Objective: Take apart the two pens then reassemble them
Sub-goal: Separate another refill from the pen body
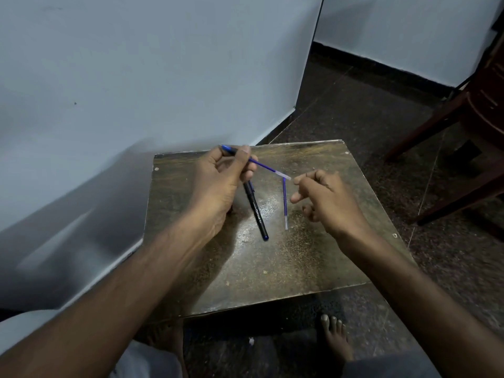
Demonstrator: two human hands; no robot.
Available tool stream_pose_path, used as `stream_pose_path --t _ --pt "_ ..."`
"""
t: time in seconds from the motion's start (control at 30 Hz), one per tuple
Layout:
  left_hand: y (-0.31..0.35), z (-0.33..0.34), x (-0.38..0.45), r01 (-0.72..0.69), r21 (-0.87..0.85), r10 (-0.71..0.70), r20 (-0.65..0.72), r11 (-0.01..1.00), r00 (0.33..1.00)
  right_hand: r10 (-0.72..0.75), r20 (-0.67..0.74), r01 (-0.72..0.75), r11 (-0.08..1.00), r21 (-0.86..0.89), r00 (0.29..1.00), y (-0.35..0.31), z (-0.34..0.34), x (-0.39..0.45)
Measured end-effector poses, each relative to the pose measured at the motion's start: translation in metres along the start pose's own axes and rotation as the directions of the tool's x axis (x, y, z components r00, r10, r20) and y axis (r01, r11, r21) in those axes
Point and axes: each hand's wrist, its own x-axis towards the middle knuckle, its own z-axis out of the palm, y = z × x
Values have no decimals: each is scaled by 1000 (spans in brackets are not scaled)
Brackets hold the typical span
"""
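Blue ink filled the refill (pixel 263 165) that the left hand (pixel 218 184) pinched at its tip section, fingers curled round it, above a worn wooden stool top (pixel 313 252). Its clear tail end reached the right hand (pixel 324 200), whose thumb and forefinger met at that end; whether they gripped it I could not tell. Between the hands lay a second refill (pixel 285 204), and just below the left hand a black pen barrel (pixel 256 212).
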Motion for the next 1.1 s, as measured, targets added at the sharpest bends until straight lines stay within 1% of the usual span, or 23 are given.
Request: stream_pose_path --t 0.07,0.13,0.23,0.3,0.43,0.53,0.63,0.73,0.9,1.03,1.1 --pt "5 -5 5 -31 4 31 -31 1000 999 17 49 -15 999 -48 999 5 -1 3" --pt "7 -9 9 -39 0 39 -50 999 998 -26 98 34 997 -75 995 9 -1 4" --pt "9 -11 10 -42 -5 42 -58 999 997 -80 136 87 995 -44 988 7 -4 1" --pt "8 -10 10 -42 -9 42 -55 999 998 -75 113 77 997 -14 991 6 -4 2" --pt "8 -11 9 -31 -23 30 -53 999 998 -136 -8 134 985 -107 991 9 -4 6" --pt "8 -12 10 -27 -23 25 -50 999 998 -175 -80 167 981 -97 981 9 -5 5" --pt "7 -12 11 -25 -26 24 -54 999 998 -172 -67 166 983 -85 983 6 -6 4" --pt "6 -10 10 -17 -35 15 -44 999 999 -176 -52 169 978 -120 983 5 -5 4" --pt "7 -7 7 -4 -19 4 -20 1000 1000 -193 12 193 975 -114 981 2 -5 1" --pt "8 -7 2 54 76 -56 20 996 998 -189 -25 189 982 -19 982 -2 -1 -2" --pt "10 -5 -1 96 98 -99 20 991 995 -211 -57 211 978 -3 976 -4 -1 -2"
